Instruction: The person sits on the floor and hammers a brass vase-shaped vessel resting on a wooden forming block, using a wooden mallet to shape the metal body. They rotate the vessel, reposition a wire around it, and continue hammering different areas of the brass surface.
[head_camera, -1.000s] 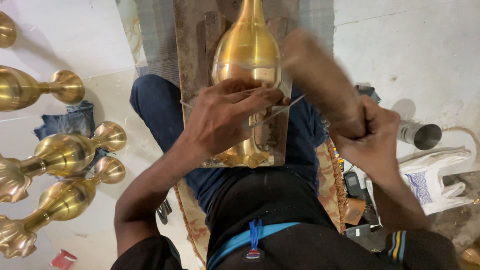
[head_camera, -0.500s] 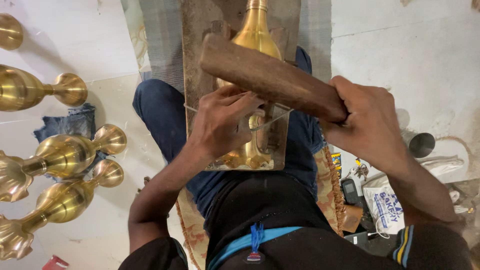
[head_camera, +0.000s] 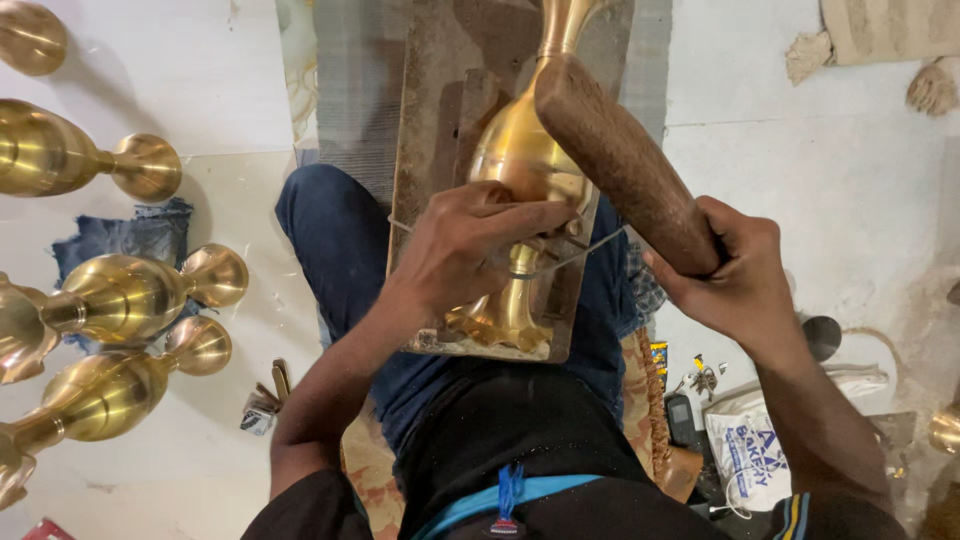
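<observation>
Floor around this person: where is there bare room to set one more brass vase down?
Bare pale floor lies right of the wooden board, below the rug corner. A smaller patch sits above the finished vases. The lower right is crowded: bag, small tools, dark cup.

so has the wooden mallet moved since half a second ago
Yes. The mallet has swung up and away from the person, so its head now lies farther up the brass vase, near the neck; the right hand grips its handle.
</observation>
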